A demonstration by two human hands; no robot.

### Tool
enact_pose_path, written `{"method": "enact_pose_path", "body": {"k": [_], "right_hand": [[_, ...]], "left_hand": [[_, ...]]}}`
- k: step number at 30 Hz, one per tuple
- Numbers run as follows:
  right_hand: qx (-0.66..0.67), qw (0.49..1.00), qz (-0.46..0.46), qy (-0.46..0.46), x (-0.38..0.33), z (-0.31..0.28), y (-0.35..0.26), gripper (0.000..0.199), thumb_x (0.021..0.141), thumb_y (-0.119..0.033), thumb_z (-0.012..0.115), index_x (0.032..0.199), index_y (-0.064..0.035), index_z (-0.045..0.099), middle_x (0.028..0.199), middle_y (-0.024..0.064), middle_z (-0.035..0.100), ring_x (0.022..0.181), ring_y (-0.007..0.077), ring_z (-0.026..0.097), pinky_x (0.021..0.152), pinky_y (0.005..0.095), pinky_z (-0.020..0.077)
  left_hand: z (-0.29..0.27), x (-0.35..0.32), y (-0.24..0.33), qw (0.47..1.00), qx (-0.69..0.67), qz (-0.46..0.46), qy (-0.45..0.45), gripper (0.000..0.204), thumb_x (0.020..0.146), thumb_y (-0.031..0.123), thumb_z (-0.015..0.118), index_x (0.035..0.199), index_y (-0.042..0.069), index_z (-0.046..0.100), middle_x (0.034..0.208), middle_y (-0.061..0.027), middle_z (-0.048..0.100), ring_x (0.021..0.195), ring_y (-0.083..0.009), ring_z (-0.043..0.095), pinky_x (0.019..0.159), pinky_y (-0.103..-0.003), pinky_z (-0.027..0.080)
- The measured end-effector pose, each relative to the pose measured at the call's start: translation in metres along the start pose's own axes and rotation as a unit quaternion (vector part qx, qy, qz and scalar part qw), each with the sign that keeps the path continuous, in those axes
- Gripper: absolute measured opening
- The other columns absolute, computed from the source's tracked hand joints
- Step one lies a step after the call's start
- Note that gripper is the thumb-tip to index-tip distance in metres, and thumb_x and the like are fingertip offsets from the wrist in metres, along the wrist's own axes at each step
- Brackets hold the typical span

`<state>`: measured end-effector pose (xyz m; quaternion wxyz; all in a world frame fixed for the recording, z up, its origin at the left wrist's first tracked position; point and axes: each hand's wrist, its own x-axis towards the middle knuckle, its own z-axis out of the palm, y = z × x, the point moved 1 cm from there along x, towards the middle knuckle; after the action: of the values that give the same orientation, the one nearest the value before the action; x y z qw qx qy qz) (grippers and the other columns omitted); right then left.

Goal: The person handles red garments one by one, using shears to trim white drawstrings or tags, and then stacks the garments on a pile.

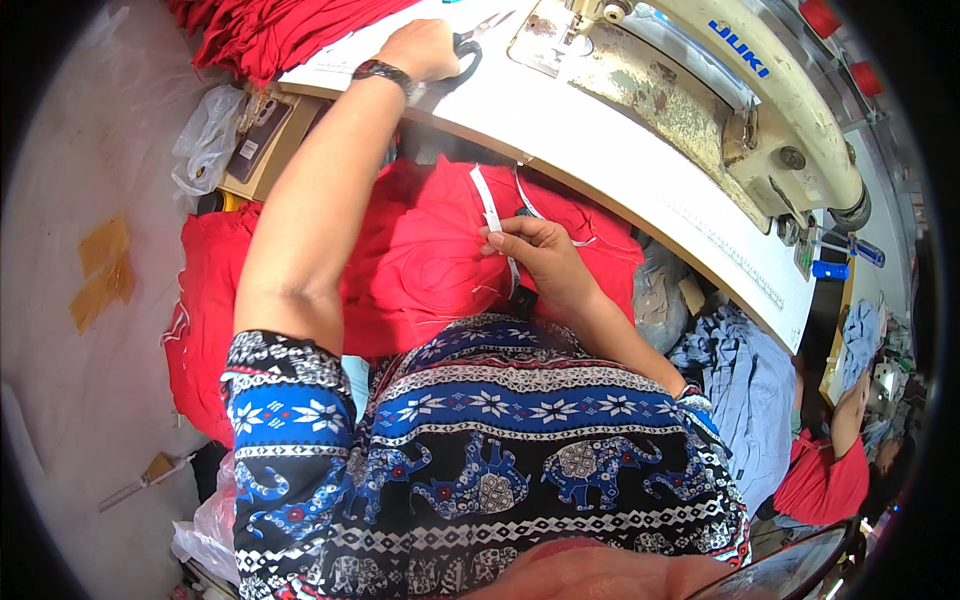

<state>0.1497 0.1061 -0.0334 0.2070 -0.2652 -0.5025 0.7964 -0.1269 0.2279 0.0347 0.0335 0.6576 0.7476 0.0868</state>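
Observation:
My left hand [420, 50] reaches out to the white sewing table, its fingers curled at the dark handles of a pair of scissors [467, 62]. Part of its grip is hidden behind the back of the hand. Over my lap, my right hand [545, 255] pinches a narrow white strip of tape [483, 190] between thumb and fingers. Beneath it a heap of red fabric [415, 260] spreads across my lap. Another thin white strip [527, 195] lies on the red cloth beside that hand.
A worn cream sewing machine [690, 110] stands on the white table [600, 140]. More red fabric [270, 35] is piled at the table's far left. Blue-grey cloth [740, 390] hangs at right, near another person in a red sleeve [825, 480]. A plastic bag [208, 140] is at left.

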Motion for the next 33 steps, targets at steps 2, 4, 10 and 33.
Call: {"method": "enact_pose_path", "body": {"k": [2, 4, 10, 33], "right_hand": [[0.006, 1.0, 0.014, 0.009, -0.001, -0.002, 0.001, 0.022, 0.091, -0.015, 0.062, 0.104, 0.002, 0.067, 0.092, 0.0074, 0.069, 0.088, 0.012, 0.062, 0.084, 0.025, 0.046], [0.016, 0.999, 0.027, 0.011, 0.0, -0.003, 0.001, 0.024, 0.091, -0.018, 0.062, 0.104, 0.0015, 0.067, 0.091, 0.0075, 0.069, 0.086, 0.0108, 0.061, 0.082, 0.0247, 0.0446], [0.032, 0.999, 0.027, 0.002, 0.003, -0.001, -0.001, 0.023, 0.091, -0.018, 0.063, 0.101, 0.0011, 0.068, 0.091, 0.0062, 0.069, 0.085, 0.0095, 0.06, 0.08, 0.0231, 0.0444], [-0.077, 0.995, 0.023, -0.057, 0.004, 0.016, -0.021, 0.017, 0.089, -0.01, 0.059, 0.096, 0.0026, 0.069, 0.084, 0.0, 0.066, 0.079, 0.0052, 0.055, 0.073, 0.0223, 0.0447]], "left_hand": [[-0.015, -0.011, -0.003, 0.994, 0.033, -0.011, -0.102, 0.035, 0.064, 0.022, 0.063, 0.088, -0.004, 0.066, 0.079, -0.0251, 0.064, 0.076, -0.0386, 0.064, 0.069, -0.042, 0.05], [-0.028, -0.041, -0.018, 0.991, 0.017, -0.026, -0.133, 0.035, 0.064, 0.022, 0.065, 0.086, -0.004, 0.065, 0.074, -0.0226, 0.063, 0.069, -0.033, 0.064, 0.064, -0.039, 0.05], [-0.041, -0.21, -0.03, 0.947, -0.279, -0.059, -0.15, 0.017, 0.077, 0.011, 0.064, 0.074, 0.0, 0.051, 0.063, -0.0039, 0.042, 0.061, -0.0109, 0.041, 0.056, -0.029, 0.038], [-0.025, -0.288, 0.039, 0.948, -0.243, -0.012, -0.205, 0.031, 0.072, 0.008, 0.066, 0.1, -0.001, 0.056, 0.073, -0.0223, 0.059, 0.075, -0.0404, 0.059, 0.064, -0.043, 0.046]]}}
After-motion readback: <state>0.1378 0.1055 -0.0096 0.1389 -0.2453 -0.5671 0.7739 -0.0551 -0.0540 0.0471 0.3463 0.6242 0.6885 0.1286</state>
